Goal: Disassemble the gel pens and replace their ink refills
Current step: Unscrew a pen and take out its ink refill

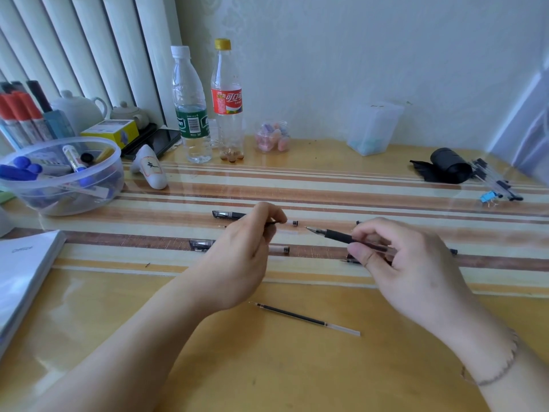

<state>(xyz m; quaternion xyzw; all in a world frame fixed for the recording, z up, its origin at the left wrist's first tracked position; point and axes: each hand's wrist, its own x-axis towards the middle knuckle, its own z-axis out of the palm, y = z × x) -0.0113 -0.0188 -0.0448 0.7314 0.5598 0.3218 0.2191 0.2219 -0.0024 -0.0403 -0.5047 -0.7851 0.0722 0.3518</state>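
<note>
While the right hand holds one gel pen above the desk, its grip is closed around the barrel, with the thumb and the first fingers just behind the black rubber sleeve. The metal tip points to the left, toward the other hand, and I think this is so the front part can be reached and unscrewed, or a cap put on.

The left hand hovers over the striped middle of the desk with a closed pinch of thumb and forefinger on something thin and dark. It is too small to name; it may be a refill end or a small pen part. A short clear piece with a dark band lies just beside this pinch.

A loose ink refill lies alone on the plain part of the desk, close to the person and between the two forearms. Its place apart from the others suggests it is either the old one put aside or the new one kept ready; I cannot tell which.

Two more pens lie in rows on the stripes, partly hidden under the left hand, with their caps at and. Other dark parts are half hidden behind the right hand. The rows probably keep finished and unfinished pens separate.

A bundle of spare pens waits at the far right edge.
</note>
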